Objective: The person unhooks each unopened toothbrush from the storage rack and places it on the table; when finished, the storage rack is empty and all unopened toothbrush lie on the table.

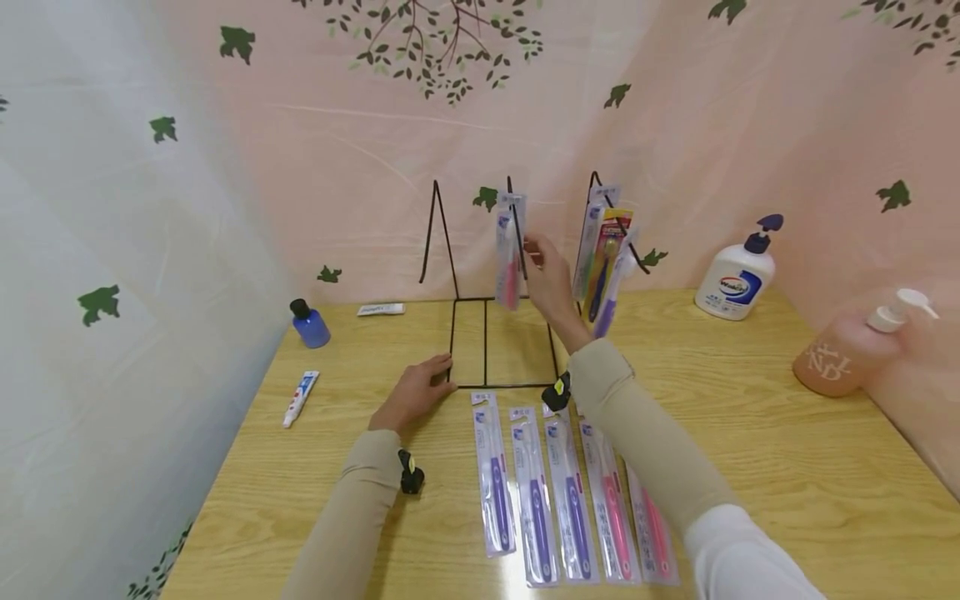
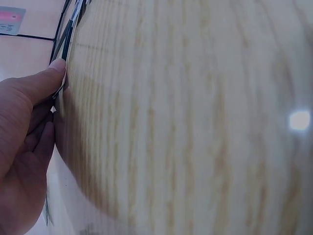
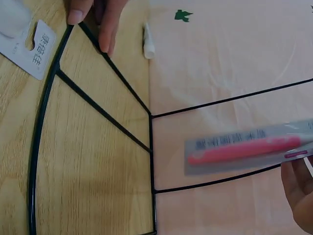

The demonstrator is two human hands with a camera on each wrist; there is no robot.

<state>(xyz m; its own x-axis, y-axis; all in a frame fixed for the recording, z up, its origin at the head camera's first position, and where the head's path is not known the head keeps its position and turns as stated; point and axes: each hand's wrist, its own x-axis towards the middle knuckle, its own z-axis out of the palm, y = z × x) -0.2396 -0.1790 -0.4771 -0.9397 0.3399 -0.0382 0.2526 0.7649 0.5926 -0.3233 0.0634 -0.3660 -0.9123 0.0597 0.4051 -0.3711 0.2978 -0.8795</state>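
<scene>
From here, my right hand (image 1: 550,279) pinches a pink toothbrush pack (image 1: 505,250), upper middle; my left hand (image 1: 415,392) grips the black rack (image 1: 485,343). Upper-right packs (image 1: 617,220) hang; five lower-middle packs (image 1: 573,500) aren't hung yet.

From afar I find a wire rack (image 1: 510,387) toward the table's (image 1: 750,450) back edge, a toothbrush pack (image 1: 507,267) at its middle arm, hanging packs (image 1: 600,271) on its right. Before it, loose packs (image 1: 573,508) lie side by side. Left: a capped bottle (image 1: 311,329) at the back corner, a toothpaste tube (image 1: 301,400) near the left edge. Right: a lotion pump (image 1: 735,283) near the back corner, a second pump bottle (image 1: 847,354) by the right edge.
</scene>
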